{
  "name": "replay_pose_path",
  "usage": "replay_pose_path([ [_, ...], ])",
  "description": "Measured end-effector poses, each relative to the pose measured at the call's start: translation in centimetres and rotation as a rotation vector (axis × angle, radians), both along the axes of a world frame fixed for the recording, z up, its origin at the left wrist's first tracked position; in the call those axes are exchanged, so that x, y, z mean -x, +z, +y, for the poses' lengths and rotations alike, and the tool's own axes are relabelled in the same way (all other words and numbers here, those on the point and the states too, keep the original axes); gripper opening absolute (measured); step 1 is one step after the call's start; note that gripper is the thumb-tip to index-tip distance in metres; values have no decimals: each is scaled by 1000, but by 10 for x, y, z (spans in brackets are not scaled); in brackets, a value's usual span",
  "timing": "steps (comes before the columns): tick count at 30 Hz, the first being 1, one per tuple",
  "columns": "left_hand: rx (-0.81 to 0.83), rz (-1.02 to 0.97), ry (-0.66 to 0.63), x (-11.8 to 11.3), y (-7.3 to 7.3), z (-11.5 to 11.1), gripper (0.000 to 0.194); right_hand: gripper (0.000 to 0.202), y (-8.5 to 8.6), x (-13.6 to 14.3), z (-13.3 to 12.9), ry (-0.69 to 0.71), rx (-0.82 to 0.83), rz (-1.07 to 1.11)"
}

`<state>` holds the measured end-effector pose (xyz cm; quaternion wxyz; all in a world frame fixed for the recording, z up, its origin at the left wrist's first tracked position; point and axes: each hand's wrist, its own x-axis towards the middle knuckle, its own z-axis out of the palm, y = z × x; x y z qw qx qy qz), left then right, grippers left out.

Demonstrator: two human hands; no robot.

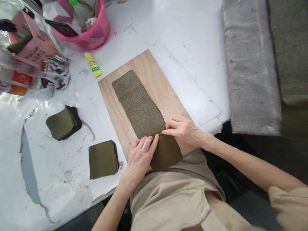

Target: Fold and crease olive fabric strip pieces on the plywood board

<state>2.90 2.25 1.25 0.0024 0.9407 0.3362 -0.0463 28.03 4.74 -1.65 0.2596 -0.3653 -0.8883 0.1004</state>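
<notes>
A long olive fabric strip (139,103) with a speckled surface lies along a wooden board (145,64). At its near end is a smooth olive flap (166,153), which reaches over the board's near edge. My left hand (142,152) rests on the left side of the seam between the two, fingers laid flat and close together. From the right, my right hand (181,130) touches the same seam with its index fingertip, the other fingers curled; whether it pinches the cloth is hard to see. Two stacks of olive pieces, one nearer (103,160) and one farther (62,123), sit left of the board.
A yellow glue tube (93,65) lies beyond the board's left corner. A pink basket (96,32) of supplies and a pink box (32,44) stand at the back left. Grey padded material (251,65) is at the right. The table covering (33,165) is torn at left.
</notes>
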Motion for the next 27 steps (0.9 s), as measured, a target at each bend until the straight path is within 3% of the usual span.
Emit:
replay_pose_path([
  [9, -24, 16, -12, -7, 1, 4, 55, 22, 1, -3, -1, -4, 17, -14],
  [27, 85, 14, 3, -16, 8, 10, 62, 20, 0, -7, -5, -68, 17, -39],
])
